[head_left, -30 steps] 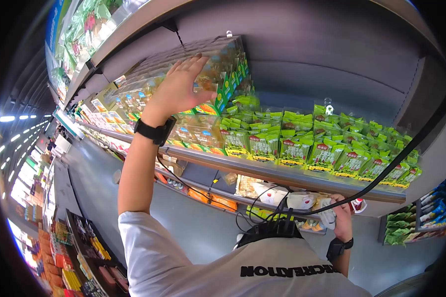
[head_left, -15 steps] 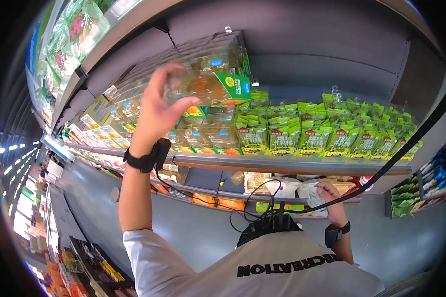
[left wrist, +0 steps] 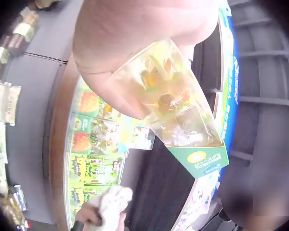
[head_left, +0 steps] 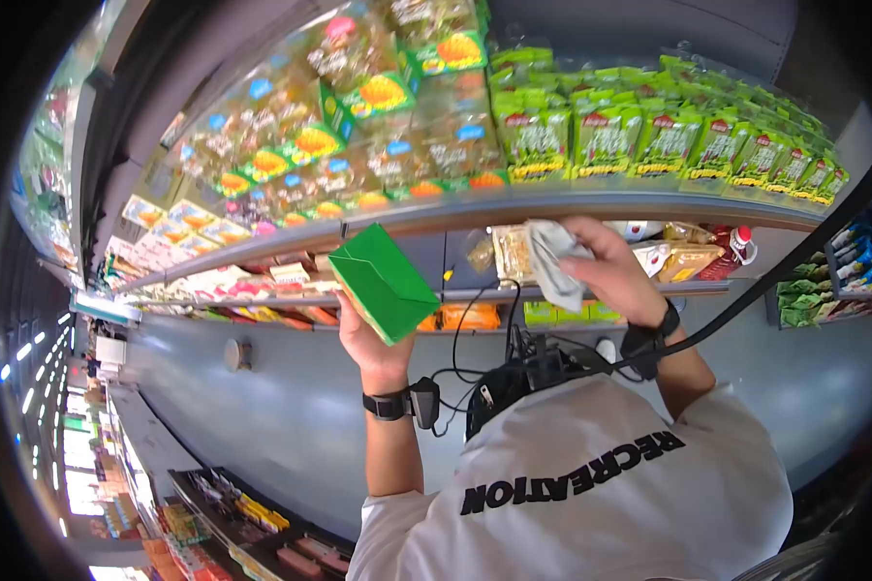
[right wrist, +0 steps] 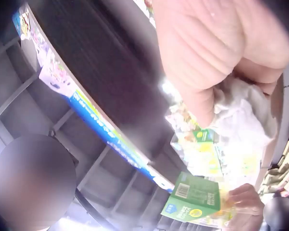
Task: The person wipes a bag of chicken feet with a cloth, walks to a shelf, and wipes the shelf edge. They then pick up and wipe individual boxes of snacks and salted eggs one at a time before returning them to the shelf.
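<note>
My left hand (head_left: 373, 347) grips a clear box with a green base (head_left: 386, 283), its green bottom facing the head camera, in front of the shelf edge. In the left wrist view, the fingers of the left hand (left wrist: 144, 43) curl round the clear box (left wrist: 171, 98), which shows wrapped pieces inside. My right hand (head_left: 615, 271) pinches a crumpled pale cloth (head_left: 555, 263) just right of the box, not touching it. The right wrist view shows the right hand (right wrist: 221, 53) over the bunched cloth (right wrist: 243, 115), with the green-ended box (right wrist: 192, 197) below.
Similar clear boxes (head_left: 397, 160) stand stacked on the shelf at the upper left. Green snack packets (head_left: 669, 136) fill its right part. The shelf edge (head_left: 591, 205) runs just above the hands. A lower shelf holds a red-capped bottle (head_left: 739, 247) and packages. A black cable crosses the right side.
The left hand has brought a box down from the stack to below the shelf edge and turned its green bottom up. The right hand has moved up and left with the cloth.
</note>
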Demonstrator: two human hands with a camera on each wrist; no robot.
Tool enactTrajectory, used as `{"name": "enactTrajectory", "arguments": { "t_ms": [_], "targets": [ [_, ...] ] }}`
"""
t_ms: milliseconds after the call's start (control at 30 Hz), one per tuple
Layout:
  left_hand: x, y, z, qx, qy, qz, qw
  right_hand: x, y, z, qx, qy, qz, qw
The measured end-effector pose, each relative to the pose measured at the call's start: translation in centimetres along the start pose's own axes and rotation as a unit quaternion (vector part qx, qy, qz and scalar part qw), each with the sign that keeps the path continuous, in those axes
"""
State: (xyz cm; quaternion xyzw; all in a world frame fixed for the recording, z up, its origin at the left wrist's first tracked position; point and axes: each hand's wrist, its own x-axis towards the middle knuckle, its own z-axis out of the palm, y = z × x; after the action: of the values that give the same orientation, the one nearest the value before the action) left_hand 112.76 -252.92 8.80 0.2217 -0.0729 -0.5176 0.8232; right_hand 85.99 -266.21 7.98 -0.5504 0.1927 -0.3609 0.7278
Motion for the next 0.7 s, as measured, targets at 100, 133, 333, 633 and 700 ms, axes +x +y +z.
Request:
{"name": "enactTrajectory", "arguments": {
  "t_ms": [100, 133, 333, 633, 700],
  "targets": [
    [-0.4, 1.7, -6.5, -0.076, -0.165, -0.077, 0.98, 3.5, -1.6, 4.1, -0.043, -0.087, -0.032, 0.995],
    [-1.1, 1.9, -7.0, -0.104, -0.104, -0.067, 0.987, 4.8, -1.9, 5.5, -0.038, -0.095, -0.029, 0.994],
    [-3.6, 1.7, -7.5, 0.008, -0.018, -0.025, 0.999, 8.0, -3.9, 14.3, -0.19, -0.248, -0.191, 0.931],
    [-2.6, 1.2, -8.0, 0.038, -0.04, 0.057, 0.997, 7.7, -2.2, 15.0, -0.423, -0.28, -0.301, 0.808],
    [-2.0, 1.3, -9.0, 0.047, -0.028, 0.062, 0.997, 7.2, -2.2, 14.2, -0.42, -0.334, -0.221, 0.814]
  ]
}}
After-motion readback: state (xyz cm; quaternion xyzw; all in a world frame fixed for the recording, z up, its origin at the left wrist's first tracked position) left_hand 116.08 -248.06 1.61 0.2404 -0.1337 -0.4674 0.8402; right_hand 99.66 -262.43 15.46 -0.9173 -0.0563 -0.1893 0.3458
